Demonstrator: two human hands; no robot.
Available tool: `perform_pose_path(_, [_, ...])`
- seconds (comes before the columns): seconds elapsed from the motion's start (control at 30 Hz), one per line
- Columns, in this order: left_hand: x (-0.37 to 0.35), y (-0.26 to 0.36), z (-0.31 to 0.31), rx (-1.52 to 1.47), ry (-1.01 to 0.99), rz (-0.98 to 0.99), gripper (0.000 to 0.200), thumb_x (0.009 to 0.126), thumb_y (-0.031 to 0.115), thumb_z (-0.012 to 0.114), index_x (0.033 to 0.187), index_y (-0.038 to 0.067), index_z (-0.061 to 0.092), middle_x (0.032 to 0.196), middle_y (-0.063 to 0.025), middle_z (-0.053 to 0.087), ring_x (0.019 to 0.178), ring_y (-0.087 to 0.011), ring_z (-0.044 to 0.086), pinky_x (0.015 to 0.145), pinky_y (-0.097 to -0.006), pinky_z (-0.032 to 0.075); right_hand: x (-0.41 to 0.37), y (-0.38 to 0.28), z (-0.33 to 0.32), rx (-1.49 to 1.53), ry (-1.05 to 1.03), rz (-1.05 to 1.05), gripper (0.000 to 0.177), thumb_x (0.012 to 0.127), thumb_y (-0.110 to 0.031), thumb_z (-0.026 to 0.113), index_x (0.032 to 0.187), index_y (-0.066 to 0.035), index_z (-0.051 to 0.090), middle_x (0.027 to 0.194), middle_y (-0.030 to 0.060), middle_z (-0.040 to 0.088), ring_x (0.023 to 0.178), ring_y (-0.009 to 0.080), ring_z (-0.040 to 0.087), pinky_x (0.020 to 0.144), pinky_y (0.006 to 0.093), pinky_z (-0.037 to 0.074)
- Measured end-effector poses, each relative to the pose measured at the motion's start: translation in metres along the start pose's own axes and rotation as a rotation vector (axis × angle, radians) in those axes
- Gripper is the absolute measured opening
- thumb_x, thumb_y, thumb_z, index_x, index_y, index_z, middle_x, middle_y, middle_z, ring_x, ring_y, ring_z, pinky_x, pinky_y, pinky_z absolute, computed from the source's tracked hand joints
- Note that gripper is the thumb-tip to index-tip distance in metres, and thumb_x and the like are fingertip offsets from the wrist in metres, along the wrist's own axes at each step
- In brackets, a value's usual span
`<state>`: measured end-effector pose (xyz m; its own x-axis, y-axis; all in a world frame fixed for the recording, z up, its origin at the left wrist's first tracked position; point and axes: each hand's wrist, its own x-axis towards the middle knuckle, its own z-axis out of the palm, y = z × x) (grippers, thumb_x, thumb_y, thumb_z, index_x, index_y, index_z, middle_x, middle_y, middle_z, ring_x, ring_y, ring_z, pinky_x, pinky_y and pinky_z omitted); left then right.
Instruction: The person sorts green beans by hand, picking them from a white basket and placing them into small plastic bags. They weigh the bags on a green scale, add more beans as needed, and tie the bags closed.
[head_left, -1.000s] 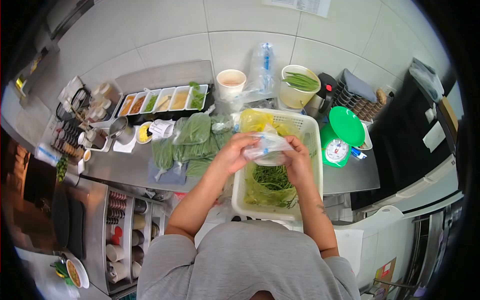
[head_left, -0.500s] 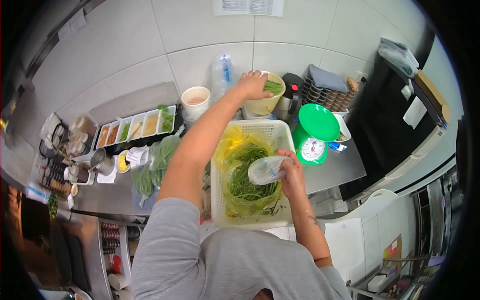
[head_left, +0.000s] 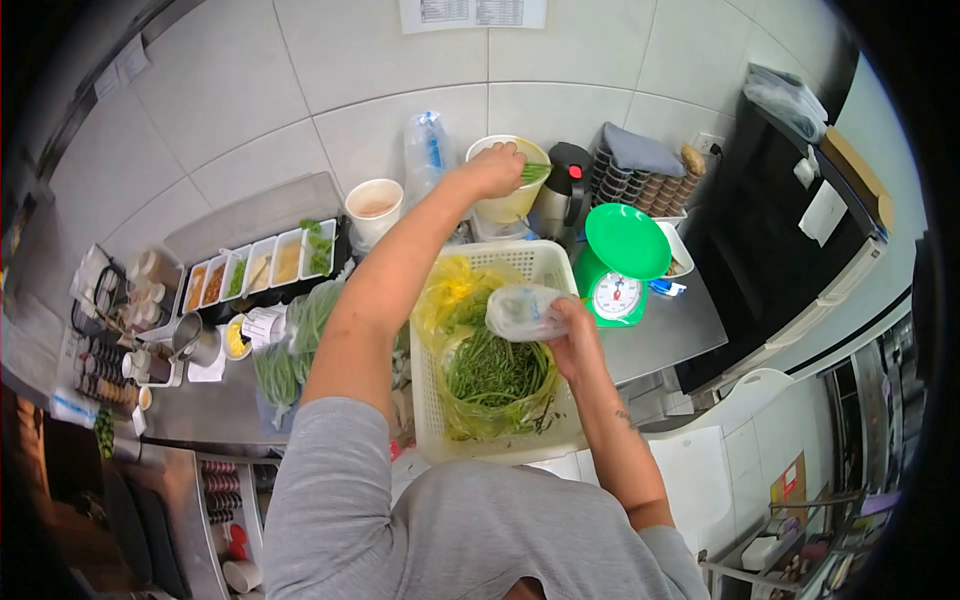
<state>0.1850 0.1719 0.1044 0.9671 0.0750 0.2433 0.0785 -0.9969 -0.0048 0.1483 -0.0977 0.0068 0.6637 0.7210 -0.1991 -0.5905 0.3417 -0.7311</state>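
Note:
My left hand [head_left: 497, 168] is over the rim of a pale yellow tub [head_left: 505, 205], its fingers curled round thin green vegetable stems [head_left: 534, 172]. In my right hand [head_left: 577, 340] is a clear plastic bag [head_left: 524, 312], puffed out and pointing left. Below that bag, a yellow plastic bag [head_left: 425, 300] lies spread out, filled with a heap of cut green stems [head_left: 500, 368]. A white perforated basket [head_left: 428, 425] holds the yellow bag.
Right of the basket stands a green dial scale [head_left: 628, 240]. A black-handled jug [head_left: 562, 190] is behind it. To the left are a white cup [head_left: 374, 208], bagged greens [head_left: 276, 372] and a row of topping trays [head_left: 262, 265]. A black fridge [head_left: 770, 215] borders the right side.
My left hand has gone from spread fingers over the tub to curled fingers at the stems. My right hand has raised the clear bag slightly and turned it. The view has shifted a little.

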Motion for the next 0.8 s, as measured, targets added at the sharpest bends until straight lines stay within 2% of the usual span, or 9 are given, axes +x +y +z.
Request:
perform_pose_path(0.13, [0.008, 0.01, -0.006, -0.073, -0.087, -0.034, 0.028, 0.081, 0.009, 0.05, 0.106, -0.004, 0.053, 0.11, -0.0229, 0.055, 0.104, -0.0382, 0.055, 0.088, -0.0436, 0.044, 0.006, -0.004, 0.019, -0.152, 0.027, -0.076, 0.027, 0.088, -0.017, 0.054, 0.11, -0.002, 0.048, 0.097, 0.0076, 0.058, 0.087, 0.017, 0.058, 0.062, 0.0303, 0.049])
perform_pose_path(0.33, [0.012, 0.005, 0.013, -0.034, 0.037, -0.084, 0.03, 0.081, 0.009, 0.051, 0.108, -0.005, 0.047, 0.103, -0.0265, 0.058, 0.098, -0.035, 0.059, 0.083, -0.0422, 0.047, 0.027, 0.001, 0.016, -0.271, 0.111, -0.113, 0.023, 0.094, -0.022, 0.045, 0.113, -0.008, 0.045, 0.104, 0.0087, 0.057, 0.09, 0.0218, 0.06, 0.065, 0.038, 0.052])
perform_pose_path(0.43, [0.008, 0.0, -0.007, -0.262, 0.095, -0.208, 0.03, 0.081, 0.009, 0.049, 0.107, -0.005, 0.043, 0.09, -0.0217, 0.061, 0.084, -0.0337, 0.062, 0.075, -0.0428, 0.047, 0.036, 0.006, 0.009, -0.313, 0.107, -0.127, 0.024, 0.094, -0.022, 0.045, 0.114, -0.008, 0.045, 0.104, 0.0091, 0.057, 0.087, 0.0226, 0.06, 0.06, 0.0385, 0.052])
perform_pose_path(0.53, [-0.029, 0.025, -0.04, -0.755, -0.102, -0.203, 0.032, 0.083, 0.013, 0.048, 0.11, -0.003, 0.041, 0.084, -0.0165, 0.062, 0.074, -0.0276, 0.062, 0.069, -0.04, 0.047, 0.041, 0.01, 0.004, -0.34, 0.124, -0.106, 0.025, 0.094, -0.021, 0.045, 0.115, -0.008, 0.044, 0.104, 0.0095, 0.056, 0.084, 0.0231, 0.06, 0.058, 0.0382, 0.052])
perform_pose_path(0.6, [-0.065, 0.054, -0.045, -0.681, -0.27, -0.117, 0.036, 0.084, 0.017, 0.048, 0.115, 0.0, 0.039, 0.087, -0.0152, 0.061, 0.072, -0.0229, 0.061, 0.069, -0.0369, 0.047, 0.04, 0.012, 0.007, -0.328, 0.131, -0.08, 0.025, 0.094, -0.022, 0.045, 0.116, -0.009, 0.044, 0.104, 0.0096, 0.056, 0.083, 0.0234, 0.06, 0.057, 0.0384, 0.052])
perform_pose_path(0.67, [-0.099, 0.071, -0.024, -0.733, -0.427, -0.059, 0.038, 0.083, 0.017, 0.048, 0.117, -0.001, 0.04, 0.093, -0.0172, 0.06, 0.072, -0.0238, 0.061, 0.07, -0.0365, 0.047, 0.043, 0.015, 0.008, -0.306, 0.133, -0.014, 0.027, 0.095, -0.023, 0.044, 0.118, -0.009, 0.044, 0.104, 0.0098, 0.056, 0.084, 0.0234, 0.06, 0.058, 0.0393, 0.052])
perform_pose_path(0.7, [-0.115, 0.064, 0.019, -0.597, -0.212, 0.167, 0.039, 0.083, 0.016, 0.047, 0.117, -0.001, 0.041, 0.094, -0.0162, 0.06, 0.071, -0.0236, 0.06, 0.067, -0.036, 0.048, 0.044, 0.016, 0.007, -0.297, 0.135, 0.02, 0.028, 0.095, -0.024, 0.043, 0.118, -0.01, 0.043, 0.104, 0.0098, 0.056, 0.085, 0.0234, 0.06, 0.058, 0.0398, 0.052])
perform_pose_path(0.77, [-0.142, 0.057, 0.078, -0.46, -0.104, 0.342, 0.039, 0.082, 0.014, 0.046, 0.118, -0.002, 0.042, 0.091, -0.0146, 0.059, 0.068, -0.0228, 0.059, 0.061, -0.0347, 0.047, 0.045, 0.021, 0.004, -0.299, 0.114, 0.065, 0.029, 0.094, -0.026, 0.043, 0.119, -0.011, 0.043, 0.104, 0.0092, 0.057, 0.085, 0.0244, 0.06, 0.059, 0.0417, 0.052])
perform_pose_path(0.8, [-0.153, 0.063, 0.081, -0.468, -0.21, 0.295, 0.04, 0.081, 0.012, 0.045, 0.118, -0.003, 0.043, 0.087, -0.0138, 0.058, 0.065, -0.0221, 0.058, 0.057, -0.0339, 0.047, 0.043, 0.022, 0.006, -0.322, 0.102, 0.081, 0.029, 0.094, -0.026, 0.043, 0.119, -0.012, 0.043, 0.104, 0.0084, 0.057, 0.085, 0.0248, 0.06, 0.059, 0.0421, 0.052])
